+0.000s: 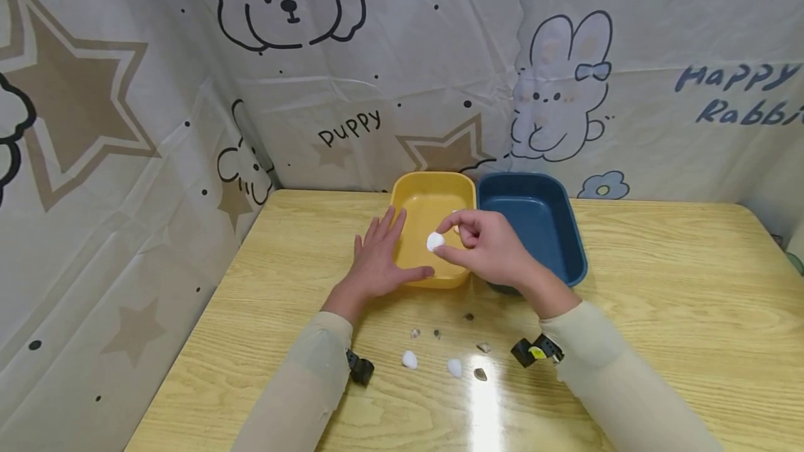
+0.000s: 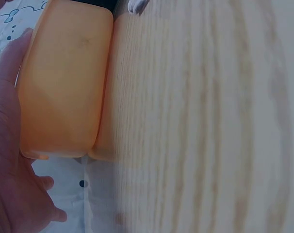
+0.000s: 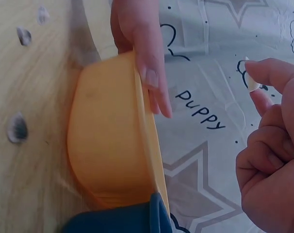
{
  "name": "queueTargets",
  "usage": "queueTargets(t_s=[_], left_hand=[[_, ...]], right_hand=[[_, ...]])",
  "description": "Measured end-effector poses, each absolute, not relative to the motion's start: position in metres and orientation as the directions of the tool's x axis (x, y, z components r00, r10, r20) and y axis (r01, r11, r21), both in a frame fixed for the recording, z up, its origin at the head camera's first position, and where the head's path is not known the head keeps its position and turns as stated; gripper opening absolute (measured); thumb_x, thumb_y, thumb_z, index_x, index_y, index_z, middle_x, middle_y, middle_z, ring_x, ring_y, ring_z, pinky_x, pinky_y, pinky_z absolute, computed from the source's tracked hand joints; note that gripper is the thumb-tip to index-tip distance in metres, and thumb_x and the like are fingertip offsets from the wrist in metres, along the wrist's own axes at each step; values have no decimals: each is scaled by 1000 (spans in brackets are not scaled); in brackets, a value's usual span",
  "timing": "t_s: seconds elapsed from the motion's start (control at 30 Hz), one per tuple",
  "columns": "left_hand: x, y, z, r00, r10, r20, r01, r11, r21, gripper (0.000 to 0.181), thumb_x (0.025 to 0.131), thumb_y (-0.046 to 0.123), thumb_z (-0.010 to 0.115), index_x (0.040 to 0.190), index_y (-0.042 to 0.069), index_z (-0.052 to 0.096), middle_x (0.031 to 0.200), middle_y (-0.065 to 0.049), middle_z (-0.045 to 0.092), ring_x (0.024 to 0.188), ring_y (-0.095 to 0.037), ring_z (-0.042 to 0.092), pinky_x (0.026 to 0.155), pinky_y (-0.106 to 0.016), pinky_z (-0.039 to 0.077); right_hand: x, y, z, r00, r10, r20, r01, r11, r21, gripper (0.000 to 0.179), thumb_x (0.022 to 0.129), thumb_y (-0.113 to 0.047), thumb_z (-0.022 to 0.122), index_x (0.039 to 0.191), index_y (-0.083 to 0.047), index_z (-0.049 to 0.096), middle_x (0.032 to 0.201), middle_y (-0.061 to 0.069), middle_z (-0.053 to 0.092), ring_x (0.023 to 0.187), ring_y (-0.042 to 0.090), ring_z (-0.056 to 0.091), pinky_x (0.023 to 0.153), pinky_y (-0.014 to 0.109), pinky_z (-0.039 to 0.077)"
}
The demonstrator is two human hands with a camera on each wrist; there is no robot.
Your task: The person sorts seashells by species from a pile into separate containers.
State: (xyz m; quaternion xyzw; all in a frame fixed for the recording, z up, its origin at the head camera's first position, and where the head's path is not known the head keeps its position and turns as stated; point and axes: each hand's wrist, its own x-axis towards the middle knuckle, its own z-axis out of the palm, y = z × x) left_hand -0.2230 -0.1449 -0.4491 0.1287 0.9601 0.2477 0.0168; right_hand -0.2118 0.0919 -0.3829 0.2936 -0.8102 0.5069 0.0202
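A white seashell [image 1: 435, 241] is pinched between the thumb and index finger of my right hand [image 1: 496, 246], above the yellow bin [image 1: 433, 283]. In the right wrist view the same shell [image 3: 253, 83] shows edge-on at the fingertips. My left hand [image 1: 377, 264] rests on the yellow bin's near left rim, its fingers spread and fairly straight. Partly hidden behind my right hand, something pale lies in the yellow bin. On the table nearer me are two white shells [image 1: 410, 359] and several small brownish shells [image 1: 480, 374].
A dark blue bin [image 1: 578, 257] stands right beside the yellow one, partly covered by my right hand and forearm. Behind both bins hangs a printed curtain [image 1: 440, 54], which also runs along the left side. The wooden table [image 1: 678, 312] reflects light near the front.
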Motion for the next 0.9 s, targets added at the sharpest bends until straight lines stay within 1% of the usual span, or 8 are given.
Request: queueTargets(t_s=[0.07,0.2,0.33,0.47,0.7,0.9], left_hand=[[-223,-145,-449,-967,254,30,237,844,482,123,70,87,60,162,28,4,167,3,-2,151,-32,-4,111,-67,1],[-223,-145,-450,-967,254,30,236,841,487,120,72,83,63,162,29,4,167,4,-2,151,-28,-6,111,-66,0],[-224,-145,-451,-965,258,42,244,835,493,119,74,79,67,163,26,7,167,3,-1,151,-29,-6,111,-67,1],[-224,-146,-452,-965,260,42,247,837,488,119,74,79,66,163,25,8,167,2,0,151,-29,-5,111,-67,1],[-225,-146,-452,-966,258,28,240,844,479,121,72,86,60,162,30,2,167,4,-3,151,-27,-7,112,-65,0],[-225,-146,-452,-967,255,21,233,846,479,120,72,84,62,162,30,2,167,4,-3,151,-27,-7,112,-65,-1]], right_hand=[[-217,91,-382,-837,-436,330,-482,305,-821,20,86,-20,82,99,-9,72,55,-2,31,47,19,31,51,31,28],[-230,89,-382,-863,-379,334,-455,298,-839,22,86,-20,82,100,-6,71,55,-1,32,46,18,31,47,30,25],[-241,88,-383,-886,-318,337,-430,298,-852,22,86,-18,82,100,-5,71,55,2,33,45,17,31,46,29,26],[-249,85,-384,-905,-270,328,-403,301,-864,24,86,-18,81,103,-5,70,55,3,33,45,19,31,44,29,25],[-266,81,-394,-926,-204,319,-372,334,-866,26,87,-21,81,105,-7,69,56,3,32,44,21,31,45,29,25],[-277,78,-408,-948,-172,266,-312,352,-883,27,87,-23,81,106,-8,69,58,5,35,45,21,34,45,28,26]])
